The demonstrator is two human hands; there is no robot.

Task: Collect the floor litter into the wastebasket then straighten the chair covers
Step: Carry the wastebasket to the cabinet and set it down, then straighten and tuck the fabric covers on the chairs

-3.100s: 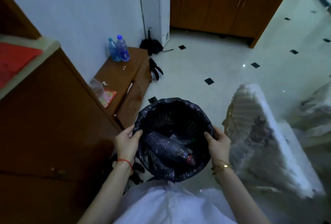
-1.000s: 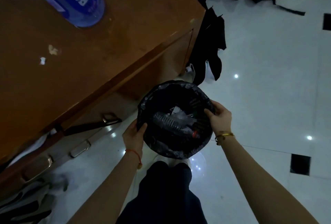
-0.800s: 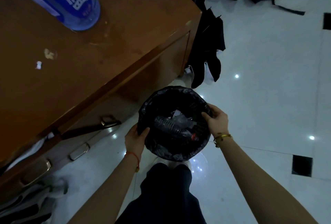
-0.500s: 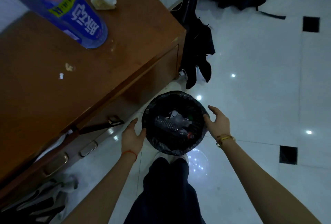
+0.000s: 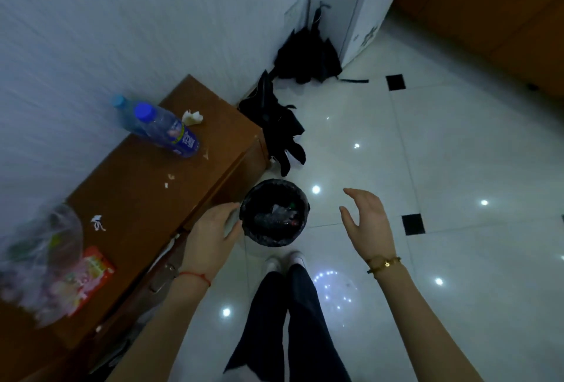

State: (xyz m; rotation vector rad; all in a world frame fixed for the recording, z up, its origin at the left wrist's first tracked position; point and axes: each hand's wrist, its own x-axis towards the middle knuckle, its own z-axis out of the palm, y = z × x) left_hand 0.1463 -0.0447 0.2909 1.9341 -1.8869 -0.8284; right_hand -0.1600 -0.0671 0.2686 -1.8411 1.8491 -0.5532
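The wastebasket (image 5: 259, 236), lined with a black bag, stands on the white tiled floor beside the low wooden cabinet, just ahead of my feet. Crushed plastic bottles and scraps lie inside it. My left hand (image 5: 210, 232) hovers at its left side, fingers apart, holding nothing; whether it touches the rim I cannot tell. My right hand (image 5: 367, 223) is raised to the right of the basket, well apart from it, open and empty. No chair covers are in view.
The low wooden cabinet (image 5: 146, 207) on the left carries two water bottles (image 5: 166, 130), a crumpled tissue (image 5: 193, 116), small scraps and a clear bag of snack packets (image 5: 52, 262). Black umbrellas (image 5: 308, 55) and black cloth (image 5: 279, 128) lie by the wall. A white appliance (image 5: 357, 0) stands behind.
Both hands have let go of the wastebasket, which now stands on the floor by the cabinet. The view has risen and the right hand has moved away to the right.
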